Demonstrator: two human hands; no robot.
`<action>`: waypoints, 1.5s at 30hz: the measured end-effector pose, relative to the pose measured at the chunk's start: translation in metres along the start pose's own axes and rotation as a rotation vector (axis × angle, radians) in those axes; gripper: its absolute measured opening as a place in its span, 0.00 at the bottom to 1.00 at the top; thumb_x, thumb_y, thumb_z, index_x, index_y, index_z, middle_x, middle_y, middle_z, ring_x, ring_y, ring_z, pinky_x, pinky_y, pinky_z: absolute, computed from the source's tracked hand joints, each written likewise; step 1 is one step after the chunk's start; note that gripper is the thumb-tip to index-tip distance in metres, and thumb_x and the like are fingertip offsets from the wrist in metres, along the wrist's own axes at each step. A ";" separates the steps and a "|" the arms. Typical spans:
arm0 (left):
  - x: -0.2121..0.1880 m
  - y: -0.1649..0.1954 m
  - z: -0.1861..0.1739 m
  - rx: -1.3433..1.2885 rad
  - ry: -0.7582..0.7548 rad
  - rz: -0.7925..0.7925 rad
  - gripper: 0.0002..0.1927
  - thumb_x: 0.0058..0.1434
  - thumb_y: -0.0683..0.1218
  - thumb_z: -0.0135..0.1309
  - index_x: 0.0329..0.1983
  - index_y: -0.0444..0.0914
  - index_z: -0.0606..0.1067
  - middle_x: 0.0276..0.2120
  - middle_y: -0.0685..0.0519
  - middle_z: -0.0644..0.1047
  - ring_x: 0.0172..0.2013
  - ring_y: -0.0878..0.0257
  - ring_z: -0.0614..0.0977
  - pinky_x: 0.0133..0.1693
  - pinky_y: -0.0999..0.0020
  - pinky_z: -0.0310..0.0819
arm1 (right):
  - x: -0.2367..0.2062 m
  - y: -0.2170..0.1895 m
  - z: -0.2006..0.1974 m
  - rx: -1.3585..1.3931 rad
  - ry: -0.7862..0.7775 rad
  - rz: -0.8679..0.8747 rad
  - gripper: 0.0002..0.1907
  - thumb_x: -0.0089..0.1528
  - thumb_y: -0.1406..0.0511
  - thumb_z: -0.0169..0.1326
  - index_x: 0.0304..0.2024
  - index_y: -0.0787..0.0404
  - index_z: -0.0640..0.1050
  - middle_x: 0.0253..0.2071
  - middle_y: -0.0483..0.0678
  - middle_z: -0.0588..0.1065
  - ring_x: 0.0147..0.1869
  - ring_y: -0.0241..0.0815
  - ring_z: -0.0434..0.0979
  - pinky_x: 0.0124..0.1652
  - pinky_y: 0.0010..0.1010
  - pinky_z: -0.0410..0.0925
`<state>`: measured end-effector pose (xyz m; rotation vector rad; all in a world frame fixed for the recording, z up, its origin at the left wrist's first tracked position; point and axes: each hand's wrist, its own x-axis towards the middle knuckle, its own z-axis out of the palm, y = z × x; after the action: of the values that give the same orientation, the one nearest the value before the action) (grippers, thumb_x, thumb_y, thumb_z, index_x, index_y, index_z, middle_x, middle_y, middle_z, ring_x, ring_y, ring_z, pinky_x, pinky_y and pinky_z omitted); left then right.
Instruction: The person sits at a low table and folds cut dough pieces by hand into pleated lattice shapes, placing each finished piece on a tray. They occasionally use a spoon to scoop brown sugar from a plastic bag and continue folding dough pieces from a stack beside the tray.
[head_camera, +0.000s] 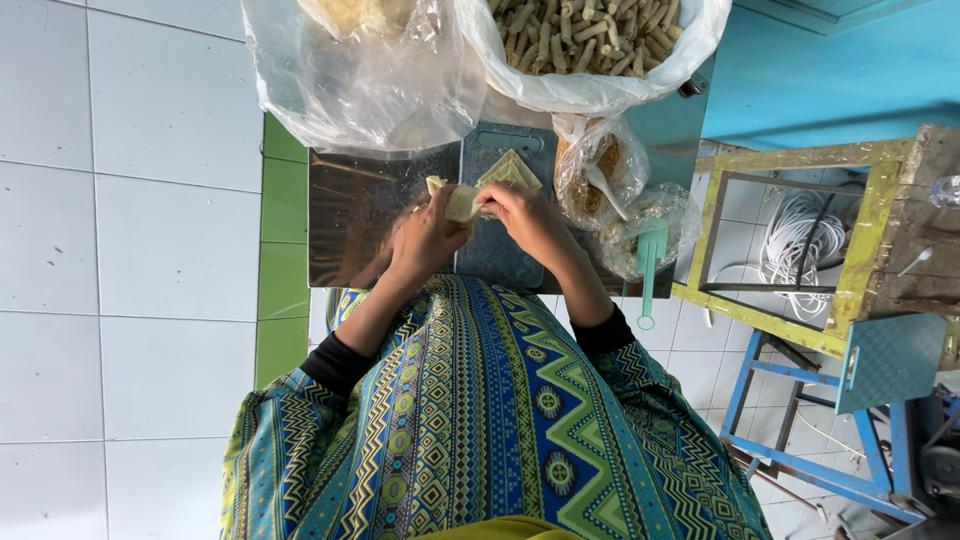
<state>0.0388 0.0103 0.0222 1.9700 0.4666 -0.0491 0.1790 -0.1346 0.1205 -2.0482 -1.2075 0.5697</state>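
This looked like a home food-making spot: a metal tray (350, 225) lay under the hands, bags of rolled snacks (585, 40) sat just beyond them, white floor tiles (130, 250) spread to their left, a blue stool (830, 420) stood to their right

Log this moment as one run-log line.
left hand: holds pastry wrapper | right hand: pinches it | below: grey board | nearby: rolls bag

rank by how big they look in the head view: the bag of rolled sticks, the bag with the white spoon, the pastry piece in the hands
1. bag of rolled sticks, though partly cut off by the frame
2. bag with the white spoon
3. pastry piece, held by the left hand and right hand
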 end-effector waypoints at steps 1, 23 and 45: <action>0.000 0.002 -0.002 0.001 -0.010 -0.021 0.37 0.53 0.51 0.64 0.66 0.43 0.64 0.45 0.40 0.81 0.43 0.42 0.84 0.44 0.50 0.77 | 0.001 -0.001 -0.003 -0.002 0.006 -0.014 0.07 0.66 0.72 0.58 0.45 0.66 0.75 0.40 0.55 0.80 0.42 0.49 0.84 0.38 0.35 0.74; 0.008 -0.017 0.016 -0.777 -0.358 0.031 0.33 0.56 0.42 0.67 0.63 0.33 0.69 0.47 0.52 0.81 0.45 0.69 0.81 0.46 0.71 0.79 | -0.012 0.017 0.003 0.083 0.192 -0.072 0.26 0.67 0.64 0.62 0.65 0.63 0.69 0.55 0.56 0.78 0.55 0.49 0.80 0.51 0.35 0.74; 0.013 -0.024 0.014 -0.624 -0.409 -0.068 0.33 0.55 0.41 0.67 0.62 0.30 0.68 0.46 0.45 0.82 0.42 0.62 0.86 0.43 0.70 0.85 | -0.053 0.064 0.017 0.389 0.122 0.412 0.10 0.66 0.65 0.61 0.44 0.65 0.79 0.33 0.39 0.77 0.34 0.25 0.71 0.33 0.21 0.67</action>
<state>0.0446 0.0105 -0.0073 1.2863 0.2366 -0.3060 0.1792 -0.1973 0.0630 -1.9596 -0.5472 0.7894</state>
